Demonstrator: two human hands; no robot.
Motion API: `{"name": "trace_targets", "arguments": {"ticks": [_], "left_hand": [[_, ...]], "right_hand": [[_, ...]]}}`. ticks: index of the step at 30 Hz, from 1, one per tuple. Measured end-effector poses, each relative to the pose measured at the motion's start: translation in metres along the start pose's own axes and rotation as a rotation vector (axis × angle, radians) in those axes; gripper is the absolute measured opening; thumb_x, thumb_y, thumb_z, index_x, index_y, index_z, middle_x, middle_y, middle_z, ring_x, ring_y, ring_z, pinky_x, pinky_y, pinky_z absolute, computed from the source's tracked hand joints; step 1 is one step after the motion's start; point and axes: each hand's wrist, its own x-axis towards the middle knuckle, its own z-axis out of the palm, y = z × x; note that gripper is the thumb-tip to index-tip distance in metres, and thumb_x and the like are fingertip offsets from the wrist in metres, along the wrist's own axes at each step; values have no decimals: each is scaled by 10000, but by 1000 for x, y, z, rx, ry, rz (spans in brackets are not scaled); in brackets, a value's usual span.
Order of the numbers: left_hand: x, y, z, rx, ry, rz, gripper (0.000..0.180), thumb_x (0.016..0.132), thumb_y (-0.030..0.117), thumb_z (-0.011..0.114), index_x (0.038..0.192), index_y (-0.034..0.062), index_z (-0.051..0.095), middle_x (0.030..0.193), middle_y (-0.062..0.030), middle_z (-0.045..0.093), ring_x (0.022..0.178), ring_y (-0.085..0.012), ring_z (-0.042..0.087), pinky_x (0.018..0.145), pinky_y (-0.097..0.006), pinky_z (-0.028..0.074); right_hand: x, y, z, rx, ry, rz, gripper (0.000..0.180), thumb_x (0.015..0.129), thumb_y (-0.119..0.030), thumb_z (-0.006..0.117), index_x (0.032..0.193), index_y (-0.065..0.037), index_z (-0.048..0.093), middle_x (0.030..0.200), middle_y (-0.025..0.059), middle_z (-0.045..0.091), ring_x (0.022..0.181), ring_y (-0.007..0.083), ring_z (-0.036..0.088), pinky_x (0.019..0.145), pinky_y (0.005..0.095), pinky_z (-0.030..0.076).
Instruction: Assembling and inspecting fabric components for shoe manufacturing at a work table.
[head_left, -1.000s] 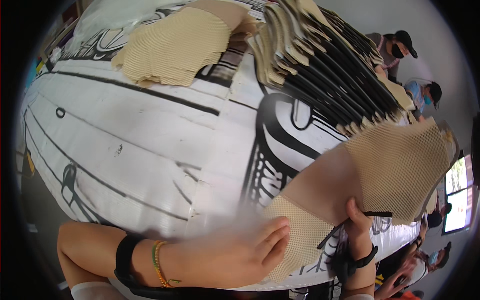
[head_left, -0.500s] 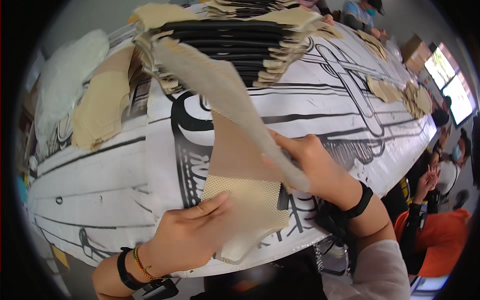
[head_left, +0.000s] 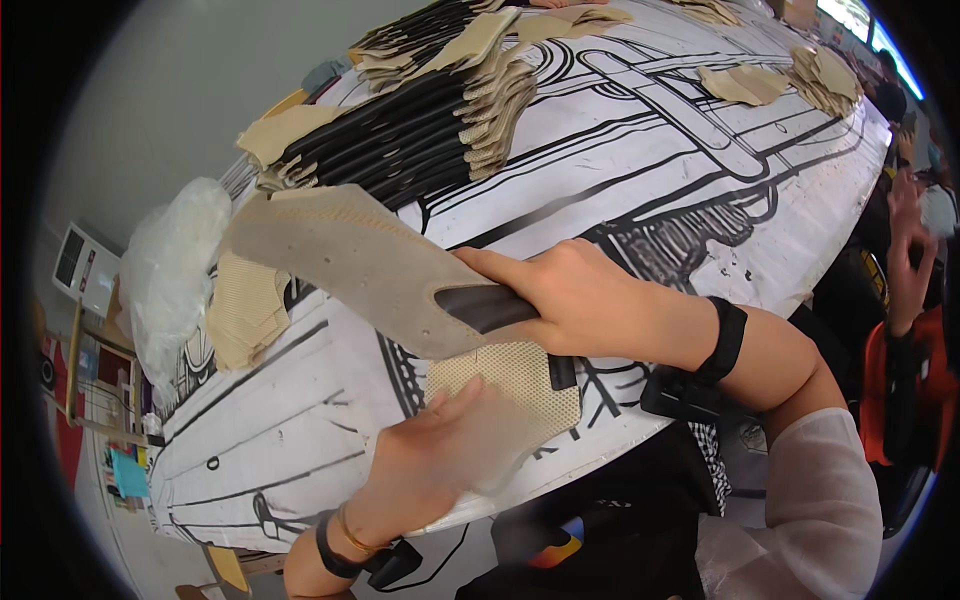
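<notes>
My right hand [head_left: 585, 300] grips a grey shoe-upper piece [head_left: 350, 265] with small holes and a black strip at its near end. The fingers close round that end, and the far end reaches left toward the stack. Below it a beige mesh piece [head_left: 510, 385] with a black patch at its right edge lies near the table's front edge. Whether the two pieces are joined I cannot tell. On the mesh's left part lies my left hand [head_left: 425, 455], its visible fingers stretched out flat; the rest of it is blurred.
A stack of black and beige pieces [head_left: 385, 135] stands at the far left on the drawing-covered table [head_left: 590, 200]. Left of it are beige mesh pieces [head_left: 245, 310] and a clear plastic bag [head_left: 180, 280]. More beige pieces [head_left: 745, 85] lie far right. People sit along the right.
The grey piece has turned from nearly edge-on to broad side up, swinging over the mesh. My right hand has turned with it; my left hand stays on the mesh. The view has shifted.
</notes>
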Motion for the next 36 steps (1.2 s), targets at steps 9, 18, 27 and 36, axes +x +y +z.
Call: {"name": "trace_targets", "arguments": {"ticks": [9, 18, 27, 36], "left_hand": [[13, 29, 18, 361, -13, 158, 614, 854, 420, 621, 1276, -23, 567, 1256, -202, 598, 1221, -318, 555, 953, -374, 498], [25, 29, 21, 277, -181, 203, 687, 913, 433, 529, 1403, -34, 413, 1449, -226, 407, 1377, -358, 358, 1107, -450, 316], [29, 32, 28, 340, -195, 200, 693, 941, 462, 461, 1440, -10, 370, 1493, -188, 362, 1426, -340, 267, 1152, -450, 192], [44, 20, 16, -29, -277, 264, 815, 967, 592, 293, 1462, -54, 282, 1517, -284, 246, 1442, -394, 194, 1166, -466, 113]], "right_hand": [[-2, 2, 1, 75, 31, -7, 496, 823, -238, 628, 1245, 0, 517, 609, 230, 594, 609, 420, 624, 582, 467, 506], [0, 11, 9, 157, 16, 57, 548, 876, -327, 612, 1292, 4, 482, 698, 257, 609, 638, 416, 618, 605, 437, 507], [1, 7, 10, 168, 37, 43, 522, 873, -293, 606, 1290, -2, 487, 693, 245, 613, 625, 414, 612, 605, 433, 508], [0, 30, 9, 422, 48, 75, 453, 889, -261, 580, 1263, -12, 523, 768, 266, 623, 712, 392, 646, 665, 423, 513]]}}
